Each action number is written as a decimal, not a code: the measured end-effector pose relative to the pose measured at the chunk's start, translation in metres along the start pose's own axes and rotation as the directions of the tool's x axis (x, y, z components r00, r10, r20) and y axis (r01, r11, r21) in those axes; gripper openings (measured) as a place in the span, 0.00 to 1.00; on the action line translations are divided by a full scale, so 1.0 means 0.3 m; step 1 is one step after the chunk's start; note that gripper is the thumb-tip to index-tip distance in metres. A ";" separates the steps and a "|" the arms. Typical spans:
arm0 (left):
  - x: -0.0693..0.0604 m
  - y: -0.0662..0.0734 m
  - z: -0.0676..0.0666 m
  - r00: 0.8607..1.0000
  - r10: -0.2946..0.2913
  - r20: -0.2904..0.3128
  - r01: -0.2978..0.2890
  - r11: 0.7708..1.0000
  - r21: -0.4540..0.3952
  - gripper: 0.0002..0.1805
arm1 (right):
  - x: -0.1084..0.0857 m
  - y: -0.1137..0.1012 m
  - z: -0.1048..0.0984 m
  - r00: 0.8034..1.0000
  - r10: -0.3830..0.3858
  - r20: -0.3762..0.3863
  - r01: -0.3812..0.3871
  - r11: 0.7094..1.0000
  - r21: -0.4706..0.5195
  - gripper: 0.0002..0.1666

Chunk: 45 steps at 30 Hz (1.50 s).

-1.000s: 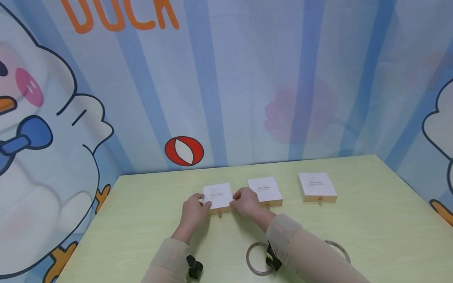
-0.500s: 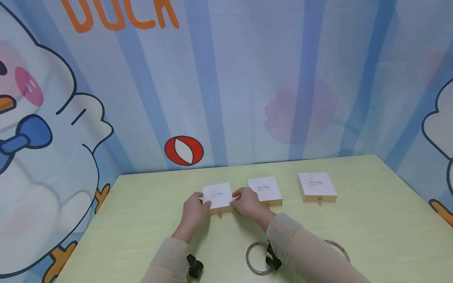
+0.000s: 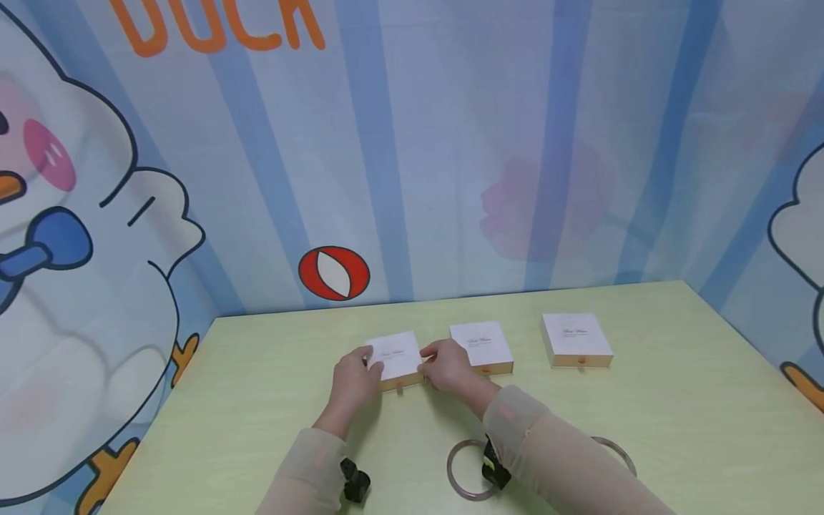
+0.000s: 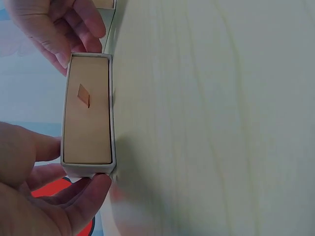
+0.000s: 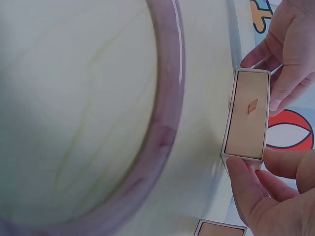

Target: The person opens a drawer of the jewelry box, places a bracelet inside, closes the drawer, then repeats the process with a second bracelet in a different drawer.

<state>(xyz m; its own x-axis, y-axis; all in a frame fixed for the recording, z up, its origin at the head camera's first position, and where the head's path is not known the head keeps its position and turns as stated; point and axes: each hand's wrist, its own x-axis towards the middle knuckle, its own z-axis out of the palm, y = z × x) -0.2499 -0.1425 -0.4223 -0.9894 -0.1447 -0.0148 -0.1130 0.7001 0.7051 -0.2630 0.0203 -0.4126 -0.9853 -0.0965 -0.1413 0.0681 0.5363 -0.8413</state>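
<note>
A white drawer box (image 3: 394,353) with printed writing on its lid lies at the left end of a row of boxes. My left hand (image 3: 352,379) holds it by its left side, and my right hand (image 3: 448,367) pinches the right side. In the left wrist view, the tan drawer front (image 4: 87,132) with a small ribbon tab (image 4: 83,96) faces the camera, flush in its white sleeve. The same front (image 5: 246,130) shows in the right wrist view, a hand at either end.
Two similar boxes stand to the right, a middle one (image 3: 483,345) and a far one (image 3: 577,340). On the pale table (image 3: 257,400) lie a purplish bangle (image 5: 170,73) and a second ring (image 3: 616,450), partly covered by the right sleeve. A printed curtain (image 3: 450,143) hangs behind the table.
The held box has turned slightly, its far left corner shifting a little left. Both hands keep their places on its sides; the other boxes stay put.
</note>
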 end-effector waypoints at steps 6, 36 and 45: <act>0.014 -0.005 0.006 1.000 0.018 0.014 -0.019 1.000 0.008 0.24 | 0.006 0.002 0.001 1.000 0.010 -0.001 -0.010 1.000 -0.014 0.16; -0.005 -0.034 0.009 1.000 0.016 0.021 -0.016 1.000 0.008 0.25 | -0.014 -0.015 0.007 0.998 -0.049 0.026 0.052 0.994 -0.101 0.20; 0.015 -0.022 0.011 0.999 -0.005 0.038 0.005 1.000 -0.001 0.25 | -0.005 0.002 0.005 0.996 -0.088 0.009 0.088 0.989 -0.117 0.22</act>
<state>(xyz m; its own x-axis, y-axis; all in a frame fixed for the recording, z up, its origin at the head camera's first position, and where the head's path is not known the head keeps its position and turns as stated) -0.2540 -0.1455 -0.4295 -0.9915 -0.1216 -0.0458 -0.1183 0.6987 0.7056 -0.2613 0.0196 -0.4138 -0.9859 -0.1509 -0.0718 -0.0379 0.6204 -0.7834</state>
